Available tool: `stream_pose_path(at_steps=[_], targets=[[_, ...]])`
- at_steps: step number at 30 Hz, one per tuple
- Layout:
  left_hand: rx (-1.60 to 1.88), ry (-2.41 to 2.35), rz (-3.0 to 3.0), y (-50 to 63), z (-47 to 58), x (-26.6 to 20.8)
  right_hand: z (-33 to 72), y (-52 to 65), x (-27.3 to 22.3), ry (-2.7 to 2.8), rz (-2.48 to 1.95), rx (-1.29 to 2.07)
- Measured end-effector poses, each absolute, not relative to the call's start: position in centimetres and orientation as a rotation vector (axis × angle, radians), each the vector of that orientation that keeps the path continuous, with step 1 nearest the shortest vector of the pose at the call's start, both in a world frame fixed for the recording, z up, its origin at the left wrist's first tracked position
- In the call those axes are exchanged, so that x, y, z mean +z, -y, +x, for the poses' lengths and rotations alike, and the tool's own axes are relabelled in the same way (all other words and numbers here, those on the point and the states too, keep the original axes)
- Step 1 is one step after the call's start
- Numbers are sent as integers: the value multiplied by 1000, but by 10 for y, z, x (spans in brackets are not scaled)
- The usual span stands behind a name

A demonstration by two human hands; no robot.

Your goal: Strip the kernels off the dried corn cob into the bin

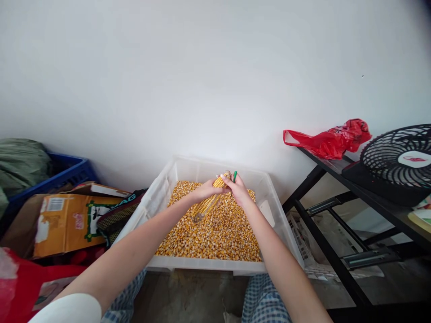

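A yellow corn cob (219,182) is gripped in my left hand (206,190), with my fingers wrapped round it above the bin. My right hand (239,190) is closed against the same cob near its top end. From that hand a short green handle (235,176) sticks up; the rest of the tool is hidden, so its kind does not show. Below my left hand a length of corn cob (207,205) shows over the kernels; I cannot tell whether it is the same cob. Loose corn kernels (215,237) fill the bottom of the translucent plastic bin (208,262).
At left are a cardboard box (67,224), a black mesh bag (121,215) and a blue crate (72,172). At right a black metal-framed table (370,193) carries a red plastic bag (332,139) and a black fan (400,157). A white wall (215,80) stands behind the bin.
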State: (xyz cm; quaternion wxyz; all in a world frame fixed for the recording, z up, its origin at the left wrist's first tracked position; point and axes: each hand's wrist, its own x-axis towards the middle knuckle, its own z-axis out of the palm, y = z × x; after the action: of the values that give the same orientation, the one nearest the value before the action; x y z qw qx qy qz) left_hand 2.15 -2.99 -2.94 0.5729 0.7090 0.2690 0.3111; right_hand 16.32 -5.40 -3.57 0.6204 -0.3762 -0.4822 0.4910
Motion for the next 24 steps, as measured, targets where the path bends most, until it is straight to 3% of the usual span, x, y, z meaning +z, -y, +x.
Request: stream_pose_path(at_steps=[24], targets=[[582, -576, 1462, 32, 19, -30, 166, 60, -32, 1200, -892, 1130]])
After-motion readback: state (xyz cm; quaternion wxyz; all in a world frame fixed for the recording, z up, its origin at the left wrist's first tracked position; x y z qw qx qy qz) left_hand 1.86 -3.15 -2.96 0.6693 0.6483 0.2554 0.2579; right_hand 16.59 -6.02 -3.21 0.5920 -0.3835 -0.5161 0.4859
